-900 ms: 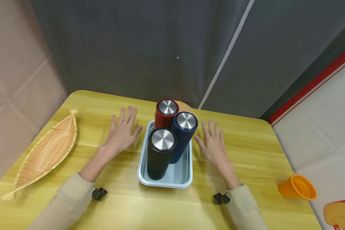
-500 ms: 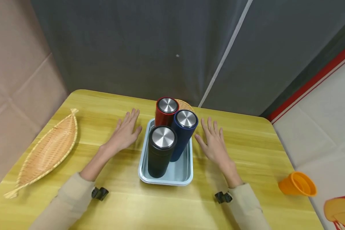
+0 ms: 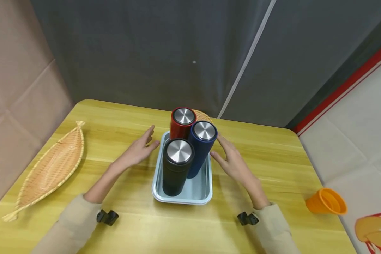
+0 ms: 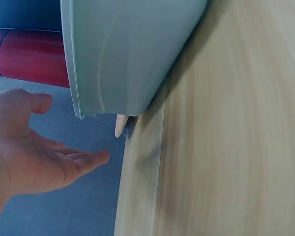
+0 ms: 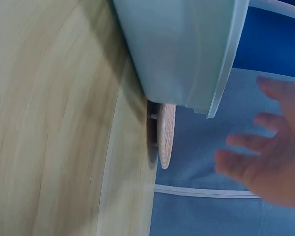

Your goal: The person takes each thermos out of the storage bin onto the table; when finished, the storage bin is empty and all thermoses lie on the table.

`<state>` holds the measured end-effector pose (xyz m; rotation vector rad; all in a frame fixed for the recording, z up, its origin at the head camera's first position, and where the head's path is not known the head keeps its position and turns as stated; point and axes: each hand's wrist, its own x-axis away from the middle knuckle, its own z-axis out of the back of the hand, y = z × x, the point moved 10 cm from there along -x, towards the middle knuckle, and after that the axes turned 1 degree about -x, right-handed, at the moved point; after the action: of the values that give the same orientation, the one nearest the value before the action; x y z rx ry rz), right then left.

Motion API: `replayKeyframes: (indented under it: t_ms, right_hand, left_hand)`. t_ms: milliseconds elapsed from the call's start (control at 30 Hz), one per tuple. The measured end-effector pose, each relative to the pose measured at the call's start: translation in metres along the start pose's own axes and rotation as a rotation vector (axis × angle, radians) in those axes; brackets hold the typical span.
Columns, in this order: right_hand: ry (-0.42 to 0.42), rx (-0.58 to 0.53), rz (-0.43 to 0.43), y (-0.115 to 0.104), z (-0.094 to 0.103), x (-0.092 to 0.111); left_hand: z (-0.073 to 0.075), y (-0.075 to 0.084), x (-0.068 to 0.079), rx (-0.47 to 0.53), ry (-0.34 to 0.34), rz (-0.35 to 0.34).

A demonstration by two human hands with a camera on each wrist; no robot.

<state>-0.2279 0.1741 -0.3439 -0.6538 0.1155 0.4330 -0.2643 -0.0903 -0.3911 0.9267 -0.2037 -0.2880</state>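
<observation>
My left hand (image 3: 135, 152) and right hand (image 3: 232, 162) are both spread, fingers straight, holding nothing, palms turned inward on either side of the pale blue rectangular tray (image 3: 200, 197). It sits mid-table, carrying an upright red steel-lidded flask (image 3: 179, 127), a blue one (image 3: 199, 151) and a black one (image 3: 175, 172).

The left hand (image 4: 32, 147) hangs relaxed with straight fingers, just beside the pale blue tray (image 4: 123, 54) but apart from it. A red bottle (image 4: 32, 56) shows past the tray's rim. The tray sits on the wooden table (image 4: 226, 147), near its edge.
</observation>
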Motion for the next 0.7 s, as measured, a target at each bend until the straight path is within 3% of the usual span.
replayKeyframes:
  t_ms: [300,500,700]
  right_hand:
    - [-0.032,-0.314,0.058,-0.016,0.000,-0.003]
    - [-0.069,-0.437,0.050,-0.027,-0.004,-0.001]
    - [-0.045,-0.496,0.008,-0.031,-0.013,-0.004]
  left_hand:
    - [-0.013,0.002,-0.001,0.330,-0.023,0.047]
    - [-0.016,-0.001,0.000,0.349,-0.015,0.085]
    - [-0.020,-0.001,0.003,0.391,-0.024,0.105]
